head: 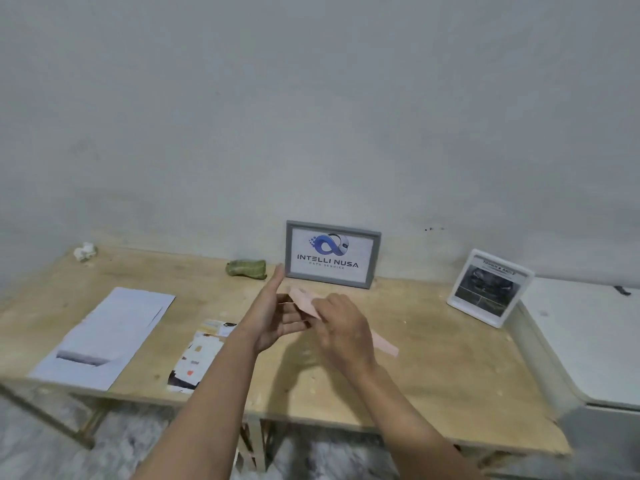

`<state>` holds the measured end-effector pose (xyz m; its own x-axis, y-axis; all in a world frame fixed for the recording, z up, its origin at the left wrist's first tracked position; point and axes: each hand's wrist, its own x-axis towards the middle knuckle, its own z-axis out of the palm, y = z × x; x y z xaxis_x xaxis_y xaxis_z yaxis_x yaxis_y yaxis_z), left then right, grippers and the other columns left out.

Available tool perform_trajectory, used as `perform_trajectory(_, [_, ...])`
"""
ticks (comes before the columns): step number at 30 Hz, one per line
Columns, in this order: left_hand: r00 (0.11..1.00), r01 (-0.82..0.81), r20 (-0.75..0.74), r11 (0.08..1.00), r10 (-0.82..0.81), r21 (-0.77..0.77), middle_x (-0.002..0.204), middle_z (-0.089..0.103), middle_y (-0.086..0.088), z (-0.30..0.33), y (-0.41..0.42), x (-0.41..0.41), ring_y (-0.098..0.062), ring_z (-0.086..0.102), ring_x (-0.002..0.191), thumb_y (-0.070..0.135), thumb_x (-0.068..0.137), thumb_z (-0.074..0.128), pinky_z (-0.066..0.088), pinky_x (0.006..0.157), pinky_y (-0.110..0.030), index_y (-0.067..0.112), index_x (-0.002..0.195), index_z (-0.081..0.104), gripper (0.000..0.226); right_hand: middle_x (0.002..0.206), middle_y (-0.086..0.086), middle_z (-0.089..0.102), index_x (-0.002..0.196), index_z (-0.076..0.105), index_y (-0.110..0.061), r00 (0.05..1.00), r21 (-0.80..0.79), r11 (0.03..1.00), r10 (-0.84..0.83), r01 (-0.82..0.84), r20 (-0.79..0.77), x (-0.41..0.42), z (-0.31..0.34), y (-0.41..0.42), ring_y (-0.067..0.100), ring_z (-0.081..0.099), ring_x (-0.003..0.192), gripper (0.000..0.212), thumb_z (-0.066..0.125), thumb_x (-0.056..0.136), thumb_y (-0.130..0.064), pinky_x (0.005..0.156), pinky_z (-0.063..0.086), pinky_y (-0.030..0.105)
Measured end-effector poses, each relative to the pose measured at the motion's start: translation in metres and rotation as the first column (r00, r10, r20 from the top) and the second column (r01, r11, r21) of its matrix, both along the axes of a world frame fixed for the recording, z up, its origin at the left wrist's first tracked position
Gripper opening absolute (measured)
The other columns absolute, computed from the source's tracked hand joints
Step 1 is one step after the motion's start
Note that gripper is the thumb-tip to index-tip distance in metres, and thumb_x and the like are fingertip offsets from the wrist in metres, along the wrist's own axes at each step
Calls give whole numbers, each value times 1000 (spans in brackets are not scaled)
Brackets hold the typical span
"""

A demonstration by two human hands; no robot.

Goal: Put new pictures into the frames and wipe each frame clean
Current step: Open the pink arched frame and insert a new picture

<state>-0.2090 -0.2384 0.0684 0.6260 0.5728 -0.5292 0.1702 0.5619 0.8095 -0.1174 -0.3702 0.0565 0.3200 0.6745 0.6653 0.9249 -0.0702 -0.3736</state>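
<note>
Spanning most of the view, plywood desk (433,368) sits vs a plain grey wall (311,98). Grey frame (333,254) w/ logo pic leans at back edge centre; white frame (490,288) stands nr back-right corner. White papers (104,336) lie nr front-left corner, printed pics (199,355) just beside. Green cloth (246,269) at back edge. Left hand (277,313) open, fingers straight, touching pink sheet (306,304); right hand (343,327) pinches it, above desk centre. Bare wood toward front-right edge.
</note>
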Motion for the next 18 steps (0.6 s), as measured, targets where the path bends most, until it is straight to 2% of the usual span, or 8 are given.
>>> perform_trajectory(3, [989, -115, -74, 983, 127, 145, 87, 73, -22, 2, 2, -13, -25, 64, 60, 16, 89, 68, 52, 50, -28, -10, 108, 70, 32, 85, 4, 58, 87, 63, -15, 968, -96, 979, 193, -180, 160, -16, -9, 1, 25, 54, 79, 14, 67, 82, -27, 67, 47, 36])
perform_trajectory(5, [980, -163, -85, 972, 179, 168, 79, 70, -19, -3, 4, -29, -26, 65, 55, 0, 87, 63, 50, 46, -27, -13, 106, 68, 24, 121, 2, 49, 116, 58, -32, 966, -355, 900, 253, -253, -48, -20, -6, 0, 24, 44, 111, 45, 68, 77, -53, 95, 41, 39])
perform_trajectory(6, [978, -177, -82, 968, 194, 179, 77, 70, -19, -4, 5, -40, -26, 65, 54, -2, 88, 60, 51, 46, -28, -13, 105, 68, 21, 139, -3, 35, 129, 47, -43, 962, -467, 844, 194, -263, -192, -19, -4, 0, 21, 29, 127, 62, 63, 74, -65, 106, 29, 41])
perform_trajectory(8, [975, -194, -67, 962, 210, 191, 86, 72, -24, -11, 8, -58, -31, 67, 66, -2, 90, 59, 57, 58, -36, -10, 107, 68, 21, 149, -6, 19, 140, 32, -47, 953, -465, 880, -54, -96, -299, -9, -6, 3, 18, 16, 135, 72, 47, 76, -75, 111, 19, 43])
perform_trajectory(10, [975, -213, -19, 961, 220, 175, 103, 70, -29, -16, 13, -74, -35, 64, 83, 3, 91, 60, 55, 75, -47, -7, 110, 68, 23, 143, 5, 32, 140, 36, -31, 873, -418, 894, -326, 160, -363, 2, -5, 9, 25, 30, 131, 64, 39, 87, -67, 106, 28, 43])
perform_trajectory(13, [967, -253, 47, 954, 249, 163, 101, 71, -23, -21, 18, -91, -33, 64, 87, 6, 93, 59, 51, 79, -42, -4, 110, 68, 22, 104, 10, 61, 106, 59, -13, 683, -449, 880, -423, 153, -595, 5, -3, 24, 30, 57, 100, 54, 27, 97, -56, 79, 43, 37])
perform_trajectory(15, [962, -274, 64, 946, 267, 174, 96, 74, -19, -22, 24, -101, -30, 69, 81, 5, 95, 58, 55, 75, -36, -1, 108, 69, 18, 84, 7, 61, 88, 62, -10, 680, -464, 873, -432, 150, -593, -4, -4, 35, 29, 57, 81, 59, 22, 100, -53, 66, 39, 34])
perform_trajectory(18, [958, -282, 31, 927, 284, 245, 84, 76, -13, -25, 27, -108, -24, 72, 68, 7, 98, 56, 55, 59, -30, 0, 106, 69, 17, 81, 7, 60, 88, 63, -8, 692, -477, 857, -466, 197, -551, -18, -16, 46, 28, 54, 76, 63, 21, 100, -52, 63, 37, 33])
